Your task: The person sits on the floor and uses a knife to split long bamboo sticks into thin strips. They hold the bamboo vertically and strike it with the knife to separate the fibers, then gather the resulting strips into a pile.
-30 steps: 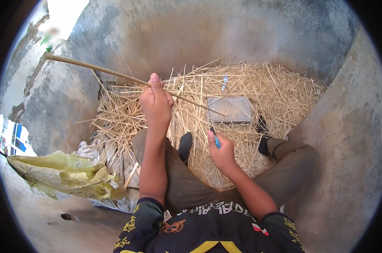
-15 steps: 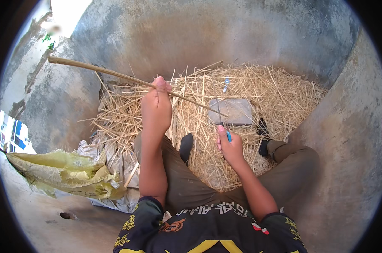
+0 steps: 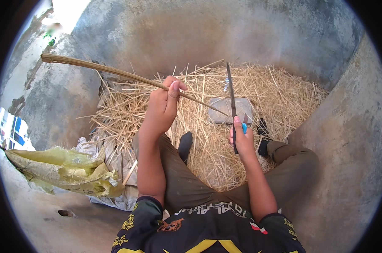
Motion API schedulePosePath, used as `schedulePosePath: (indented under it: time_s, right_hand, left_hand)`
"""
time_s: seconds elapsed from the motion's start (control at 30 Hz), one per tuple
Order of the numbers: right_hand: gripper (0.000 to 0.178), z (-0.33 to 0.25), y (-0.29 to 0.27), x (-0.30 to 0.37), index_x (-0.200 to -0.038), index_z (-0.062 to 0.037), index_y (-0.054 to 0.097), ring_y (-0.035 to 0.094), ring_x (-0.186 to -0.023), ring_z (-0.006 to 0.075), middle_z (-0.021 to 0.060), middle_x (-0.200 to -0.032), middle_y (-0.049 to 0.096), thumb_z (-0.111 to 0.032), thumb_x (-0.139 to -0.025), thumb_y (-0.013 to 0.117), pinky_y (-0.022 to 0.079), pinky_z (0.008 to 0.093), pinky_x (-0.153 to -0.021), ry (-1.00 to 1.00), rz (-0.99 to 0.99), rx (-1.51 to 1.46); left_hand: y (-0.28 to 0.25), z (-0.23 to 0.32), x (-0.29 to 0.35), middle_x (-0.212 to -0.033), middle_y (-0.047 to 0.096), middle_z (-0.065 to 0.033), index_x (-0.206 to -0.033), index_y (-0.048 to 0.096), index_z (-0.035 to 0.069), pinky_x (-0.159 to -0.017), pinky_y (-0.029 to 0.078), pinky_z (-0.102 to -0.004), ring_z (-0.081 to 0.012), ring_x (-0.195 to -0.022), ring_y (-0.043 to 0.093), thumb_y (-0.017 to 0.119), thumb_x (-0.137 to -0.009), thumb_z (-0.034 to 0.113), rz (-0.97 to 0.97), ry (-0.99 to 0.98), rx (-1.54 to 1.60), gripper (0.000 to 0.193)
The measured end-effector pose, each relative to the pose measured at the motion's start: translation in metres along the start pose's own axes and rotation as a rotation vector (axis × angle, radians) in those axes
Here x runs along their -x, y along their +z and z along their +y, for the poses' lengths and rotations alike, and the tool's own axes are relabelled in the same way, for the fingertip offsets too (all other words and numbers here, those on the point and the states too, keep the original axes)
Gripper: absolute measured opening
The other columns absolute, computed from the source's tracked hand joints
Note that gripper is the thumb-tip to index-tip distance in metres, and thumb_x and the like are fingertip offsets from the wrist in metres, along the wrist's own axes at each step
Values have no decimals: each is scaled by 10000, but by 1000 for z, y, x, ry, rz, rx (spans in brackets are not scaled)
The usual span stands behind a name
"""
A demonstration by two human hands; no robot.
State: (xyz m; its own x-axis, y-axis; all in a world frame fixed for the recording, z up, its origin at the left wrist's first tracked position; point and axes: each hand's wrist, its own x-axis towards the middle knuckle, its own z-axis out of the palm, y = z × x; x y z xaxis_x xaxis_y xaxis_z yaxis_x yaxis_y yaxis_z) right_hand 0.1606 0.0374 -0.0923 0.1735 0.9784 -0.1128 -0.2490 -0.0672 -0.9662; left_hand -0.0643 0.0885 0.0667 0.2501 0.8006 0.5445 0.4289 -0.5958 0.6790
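Observation:
My left hand (image 3: 163,103) is closed round a long bamboo stick (image 3: 102,68), thumb pressed along it. Its thick end points to the far left, and the thin tip reaches over a grey stone block (image 3: 218,105) on the straw. My right hand (image 3: 243,141) grips a long narrow knife (image 3: 232,90) with a dark blade that points away from me. Beside the thumb shows a bright blue part (image 3: 244,127); whether it belongs to the knife I cannot tell. The blade stands just right of the stick's tip, over the block.
Loose straw-like strips (image 3: 283,90) cover the floor between my legs and the curved concrete wall (image 3: 224,33). At the left lies a torn yellowish sack (image 3: 56,168). My dark-socked foot (image 3: 185,145) rests left of the block. A small clear-and-blue item (image 3: 226,83) lies behind it.
My right hand has moved right and turned the knife, so the blade's flat side shows. My left hand has shifted slightly right and rolled, with the stick still in it.

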Motion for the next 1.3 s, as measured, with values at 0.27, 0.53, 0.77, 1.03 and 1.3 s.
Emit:
schedulePosePath:
  time_s: [0.27,0.53,0.77,1.03,1.3]
  right_hand:
    - [608,1,-11,-7,-601,-74,540,472,-423,110,26,-517,517,-562,-956,606,372,258,-428,402,-256,-46]
    - [554,-24,-10,8,-654,-85,515,461,-420,104,10,-522,480,-526,-980,595,351,262,-404,-22,-120,-23]
    - [558,-30,-35,-5,-615,-83,491,408,-388,93,10,-511,462,-495,-962,638,339,240,-397,455,-302,34]
    - [382,-30,-22,9,-863,-51,664,518,-527,49,-19,-569,541,-418,-967,665,401,244,-502,-181,-34,366]
    - [469,-3,2,8,-837,-29,640,568,-570,386,186,-628,586,-467,-988,569,449,462,-590,-194,57,884]
  left_hand:
    - [0,-1,4,-712,499,-82,-1077,531,15,-674,436,-343,-202,-674,515,378,-1092,311,28,11,-73,334]
    - [-6,1,4,-798,480,-15,-1095,499,32,-666,408,-264,-99,-721,449,384,-1096,291,-69,-16,-36,283]
    - [3,11,10,-769,503,-89,-1074,509,12,-670,424,-336,-193,-690,489,417,-1082,272,-92,41,-34,276]
    - [8,-5,-5,-807,485,-92,-1015,527,19,-747,431,-349,-200,-737,466,365,-1095,284,106,181,-107,320]
    - [6,8,-42,-887,518,-54,-942,536,38,-859,425,-326,-165,-915,502,366,-1085,296,-240,68,115,340]
